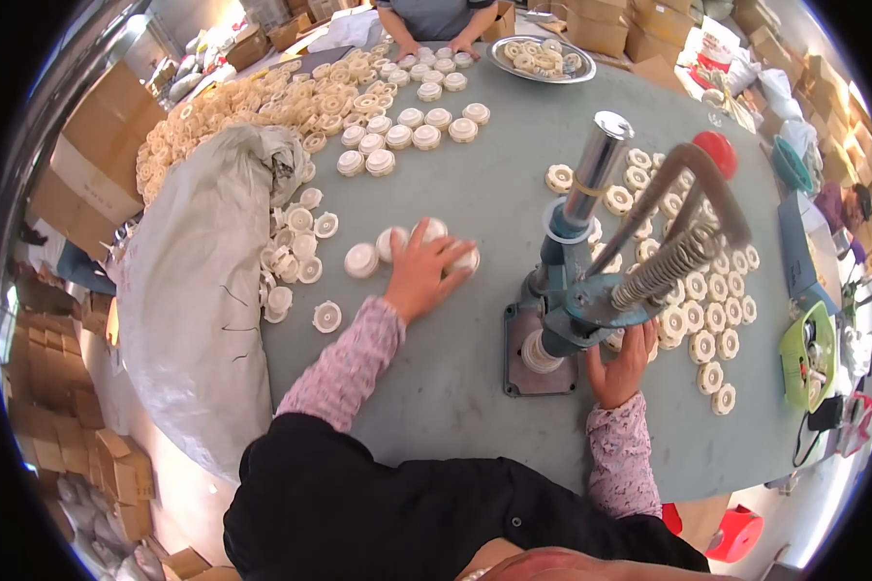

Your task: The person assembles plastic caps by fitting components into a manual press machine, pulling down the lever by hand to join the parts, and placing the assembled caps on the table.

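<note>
My left hand (424, 271) is palm down with its fingers spread, resting over a small row of white round caps (361, 260). Part of that row is covered by the fingers. My right hand (622, 366) is just right of a blue hand press (562, 310), among cream notched rings (693, 316). Its thumb stands apart from the fingers, whose tips are partly hidden behind the press, so any grip there is hard to make out. A white round part (541, 352) sits on the press base under the steel column (599, 165).
A large grey-white sack (199, 300) lies along the left edge, beside loose white caps (300, 242). Cream rings (252, 111) are heaped at the far left. Across the table, a co-worker's hands (436, 50) touch white caps. A metal tray (543, 70) and green basket (806, 363) stand rightward.
</note>
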The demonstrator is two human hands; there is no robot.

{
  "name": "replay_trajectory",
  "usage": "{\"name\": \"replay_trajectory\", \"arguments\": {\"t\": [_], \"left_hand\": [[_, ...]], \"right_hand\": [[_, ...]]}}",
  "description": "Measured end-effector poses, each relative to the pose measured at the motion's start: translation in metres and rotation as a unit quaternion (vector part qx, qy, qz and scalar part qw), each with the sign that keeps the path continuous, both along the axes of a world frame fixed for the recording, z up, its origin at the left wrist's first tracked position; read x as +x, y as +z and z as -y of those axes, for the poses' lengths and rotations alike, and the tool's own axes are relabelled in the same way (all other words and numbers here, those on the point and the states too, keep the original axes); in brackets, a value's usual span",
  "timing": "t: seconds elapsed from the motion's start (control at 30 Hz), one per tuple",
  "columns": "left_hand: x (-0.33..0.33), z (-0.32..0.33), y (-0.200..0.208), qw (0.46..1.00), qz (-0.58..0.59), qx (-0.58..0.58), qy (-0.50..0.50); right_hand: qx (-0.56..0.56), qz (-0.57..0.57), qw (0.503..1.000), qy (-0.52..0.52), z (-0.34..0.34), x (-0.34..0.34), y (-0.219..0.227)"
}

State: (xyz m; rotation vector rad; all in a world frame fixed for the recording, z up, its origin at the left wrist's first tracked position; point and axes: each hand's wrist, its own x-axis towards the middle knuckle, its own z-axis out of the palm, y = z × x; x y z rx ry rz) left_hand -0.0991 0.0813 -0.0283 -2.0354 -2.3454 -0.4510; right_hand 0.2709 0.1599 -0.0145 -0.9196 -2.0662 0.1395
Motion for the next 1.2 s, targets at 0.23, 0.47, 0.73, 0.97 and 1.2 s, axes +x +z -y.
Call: {"name": "replay_trajectory", "arguments": {"t": [0.23,0.47,0.73,0.97,1.2], "left_hand": [[0.025,0.039,-0.011,0.996,0.049,0.057,0.046],[0.071,0.056,0.034,0.996,0.038,0.073,-0.046],[0.147,0.067,0.04,0.901,0.226,0.247,-0.275],[0.154,0.049,0.015,0.915,0.205,0.239,-0.252],[0.152,0.032,0.004,0.873,0.442,0.142,-0.151]], "right_hand": [[-0.013,-0.022,1.0,-0.001,0.004,0.001,0.0],[-0.001,-0.062,0.998,0.002,0.005,0.0,0.005],[-0.129,-0.151,0.971,0.135,0.007,0.006,0.003],[-0.275,-0.143,0.902,0.302,0.025,-0.011,-0.018],[-0.259,-0.085,0.916,0.294,0.016,-0.012,-0.013]]}}
